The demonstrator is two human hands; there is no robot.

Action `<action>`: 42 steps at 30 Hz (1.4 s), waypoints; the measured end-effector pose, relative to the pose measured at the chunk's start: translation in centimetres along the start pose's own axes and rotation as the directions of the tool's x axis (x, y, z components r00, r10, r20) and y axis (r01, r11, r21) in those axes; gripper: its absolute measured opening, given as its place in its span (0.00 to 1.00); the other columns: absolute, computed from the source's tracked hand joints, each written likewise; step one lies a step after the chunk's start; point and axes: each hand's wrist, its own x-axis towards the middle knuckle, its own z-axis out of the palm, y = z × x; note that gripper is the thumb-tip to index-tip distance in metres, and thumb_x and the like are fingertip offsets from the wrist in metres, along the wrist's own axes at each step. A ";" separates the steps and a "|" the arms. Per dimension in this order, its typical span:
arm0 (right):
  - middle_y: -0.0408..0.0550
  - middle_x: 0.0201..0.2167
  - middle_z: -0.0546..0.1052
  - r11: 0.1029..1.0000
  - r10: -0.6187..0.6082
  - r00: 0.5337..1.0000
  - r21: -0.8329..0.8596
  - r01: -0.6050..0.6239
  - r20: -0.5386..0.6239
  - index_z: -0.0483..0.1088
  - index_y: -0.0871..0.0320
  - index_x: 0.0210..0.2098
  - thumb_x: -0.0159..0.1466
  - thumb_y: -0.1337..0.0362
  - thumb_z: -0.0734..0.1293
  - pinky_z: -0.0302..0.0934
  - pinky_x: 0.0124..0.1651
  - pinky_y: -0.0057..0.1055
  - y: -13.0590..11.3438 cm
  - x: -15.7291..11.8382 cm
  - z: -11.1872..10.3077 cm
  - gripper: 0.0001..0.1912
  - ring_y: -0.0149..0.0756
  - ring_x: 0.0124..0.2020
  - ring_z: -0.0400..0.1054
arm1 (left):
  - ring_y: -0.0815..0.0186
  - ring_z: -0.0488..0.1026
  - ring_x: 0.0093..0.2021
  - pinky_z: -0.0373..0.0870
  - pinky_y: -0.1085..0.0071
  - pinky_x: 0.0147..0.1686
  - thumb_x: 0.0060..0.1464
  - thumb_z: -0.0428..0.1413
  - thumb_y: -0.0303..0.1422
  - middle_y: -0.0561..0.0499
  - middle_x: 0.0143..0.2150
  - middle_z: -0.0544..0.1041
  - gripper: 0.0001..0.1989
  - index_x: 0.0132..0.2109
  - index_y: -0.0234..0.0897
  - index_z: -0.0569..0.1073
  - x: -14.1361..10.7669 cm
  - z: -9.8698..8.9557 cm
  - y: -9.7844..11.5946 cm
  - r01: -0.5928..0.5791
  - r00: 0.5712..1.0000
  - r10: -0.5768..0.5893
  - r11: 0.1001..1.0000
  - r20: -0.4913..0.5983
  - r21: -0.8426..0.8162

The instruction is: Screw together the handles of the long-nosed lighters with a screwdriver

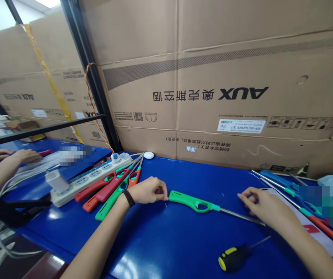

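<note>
A green long-necked lighter (185, 200) lies on the blue table (166, 240), its metal tube pointing right. My left hand (151, 190), with a dark band at the wrist, is at the handle's left end, fingers curled together; whatever is between the fingertips is too small to make out. Above the lighter's metal tube is my right hand (255, 201), its thumb and fingers bent toward each other, and I cannot tell if anything is between them. A black and yellow screwdriver (233, 258) rests below the tube, near the front.
Several red and green lighters (111, 193) lie beside a white power strip (93, 176) on the left. More lighters (302, 205) are at the right over a white sheet. A large cardboard box (213, 69) stands behind. Another person's hands (23, 157) show at far left, beyond a black frame.
</note>
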 end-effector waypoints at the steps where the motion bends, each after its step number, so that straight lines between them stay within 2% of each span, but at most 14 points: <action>1: 0.43 0.21 0.77 1.000 -0.008 1.000 -0.018 0.008 0.004 0.71 0.51 0.26 0.58 0.50 0.60 0.57 0.22 0.30 -0.3 -0.2 -0.3 0.14 0.39 0.23 0.71 | 0.69 0.72 0.28 0.63 0.78 0.28 0.53 0.57 0.32 0.51 0.29 0.78 0.06 0.35 0.34 0.76 0.2 0.3 0.3 -0.010 0.999 0.010 1.000 -0.032 -0.017; 4: 0.43 0.23 0.77 0.988 -0.152 0.985 0.041 0.149 0.079 0.71 0.51 0.30 0.60 0.50 0.59 0.58 0.26 0.30 -2.3 -1.2 -1.4 0.15 0.37 0.25 0.71 | 0.69 0.72 0.29 0.64 0.77 0.30 0.56 0.54 0.32 0.51 0.31 0.77 0.06 0.36 0.34 0.73 0.9 1.3 1.5 -0.079 0.979 0.067 0.995 -0.191 -0.056; 6: 0.41 0.23 0.76 0.938 -0.331 0.920 0.178 0.297 0.210 0.71 0.50 0.30 0.61 0.48 0.60 0.59 0.28 0.27 -4.1 -2.1 -1.7 0.16 0.34 0.24 0.69 | 0.68 0.72 0.31 0.65 0.76 0.32 0.58 0.53 0.32 0.50 0.32 0.76 0.06 0.36 0.34 0.72 1.3 2.2 2.3 -0.130 0.936 0.111 0.991 -0.335 -0.034; 8: 0.41 0.25 0.75 0.892 -0.440 0.844 0.255 0.373 0.306 0.72 0.50 0.30 0.60 0.47 0.62 0.59 0.28 0.26 -5.6 -3.1 -1.6 0.15 0.33 0.25 0.69 | 0.68 0.72 0.33 0.66 0.75 0.34 0.57 0.52 0.32 0.50 0.33 0.76 0.05 0.36 0.35 0.71 1.7 3.0 2.9 -0.171 0.898 0.145 0.985 -0.416 -0.027; 10: 0.43 0.34 0.77 0.862 -0.501 0.817 0.245 0.443 0.285 0.73 0.48 0.34 0.59 0.48 0.63 0.63 0.33 0.28 -6.6 -3.8 -0.9 0.14 0.36 0.33 0.71 | 0.69 0.73 0.32 0.66 0.76 0.33 0.54 0.55 0.29 0.51 0.32 0.76 0.03 0.33 0.35 0.71 1.9 3.6 3.2 -0.202 0.893 0.163 0.978 -0.420 -0.051; 12: 0.46 0.46 0.75 0.843 -0.533 0.823 0.205 0.497 0.198 0.72 0.47 0.44 0.61 0.50 0.62 0.64 0.45 0.35 -7.0 -4.0 0.1 0.15 0.40 0.46 0.69 | 0.70 0.73 0.29 0.66 0.78 0.31 0.50 0.57 0.27 0.52 0.29 0.77 0.02 0.31 0.34 0.72 1.9 4.1 3.4 -0.213 0.907 0.160 0.972 -0.389 -0.098; 14: 0.48 0.53 0.71 0.841 -0.538 0.829 0.169 0.515 0.153 0.68 0.47 0.51 0.63 0.53 0.60 0.59 0.54 0.42 -7.0 -3.8 1.3 0.18 0.43 0.54 0.64 | 0.71 0.73 0.28 0.66 0.79 0.30 0.49 0.58 0.26 0.53 0.28 0.77 0.01 0.30 0.34 0.72 2.0 4.4 3.4 -0.197 0.920 0.132 0.969 -0.368 -0.146; 16: 0.48 0.54 0.71 0.847 -0.530 0.832 0.158 0.508 0.167 0.67 0.48 0.53 0.64 0.55 0.60 0.57 0.57 0.45 -6.9 -3.5 2.0 0.19 0.44 0.55 0.64 | 0.71 0.74 0.27 0.67 0.79 0.30 0.49 0.58 0.26 0.52 0.28 0.78 0.01 0.30 0.34 0.73 2.0 4.5 3.4 -0.169 0.926 0.097 0.970 -0.364 -0.173; 21: 0.48 0.50 0.74 0.834 -0.541 0.825 0.226 0.502 0.164 0.68 0.51 0.51 0.64 0.57 0.60 0.61 0.54 0.41 -7.1 -3.2 2.2 0.17 0.41 0.51 0.67 | 0.70 0.74 0.28 0.67 0.79 0.30 0.51 0.58 0.28 0.51 0.29 0.79 0.02 0.32 0.33 0.75 2.2 4.2 2.8 -0.137 0.936 0.079 0.980 -0.343 -0.148; 29: 0.48 0.47 0.75 0.830 -0.550 0.814 0.227 0.510 0.184 0.69 0.51 0.50 0.65 0.64 0.57 0.62 0.53 0.40 -6.2 -2.8 1.8 0.17 0.39 0.48 0.69 | 0.68 0.74 0.34 0.67 0.75 0.36 0.58 0.54 0.30 0.50 0.35 0.78 0.05 0.37 0.35 0.74 1.6 1.7 1.1 -0.129 0.916 0.127 0.991 -0.380 0.020; 32: 0.48 0.48 0.74 0.849 -0.524 0.830 0.199 0.490 0.190 0.70 0.50 0.49 0.64 0.63 0.58 0.63 0.51 0.39 -6.1 -2.9 1.6 0.16 0.40 0.49 0.68 | 0.67 0.72 0.37 0.66 0.74 0.38 0.59 0.52 0.29 0.50 0.36 0.76 0.05 0.37 0.35 0.72 1.4 1.3 0.6 -0.131 0.915 0.163 0.985 -0.370 0.109; 37: 0.46 0.52 0.70 0.860 -0.497 0.850 0.230 0.455 0.176 0.71 0.45 0.45 0.63 0.53 0.61 0.62 0.52 0.40 -6.3 -3.3 1.8 0.14 0.42 0.51 0.67 | 0.66 0.70 0.37 0.65 0.73 0.39 0.59 0.51 0.26 0.51 0.35 0.74 0.04 0.37 0.36 0.71 1.3 1.4 0.5 -0.150 0.927 0.208 0.968 -0.312 0.199; 42: 0.45 0.50 0.71 0.871 -0.478 0.859 0.225 0.436 0.185 0.72 0.48 0.36 0.63 0.57 0.61 0.63 0.49 0.38 -6.7 -3.4 1.6 0.09 0.40 0.47 0.69 | 0.66 0.68 0.36 0.64 0.72 0.39 0.60 0.50 0.26 0.51 0.34 0.74 0.05 0.36 0.35 0.70 1.4 1.5 1.1 -0.216 0.932 0.271 0.948 -0.241 0.234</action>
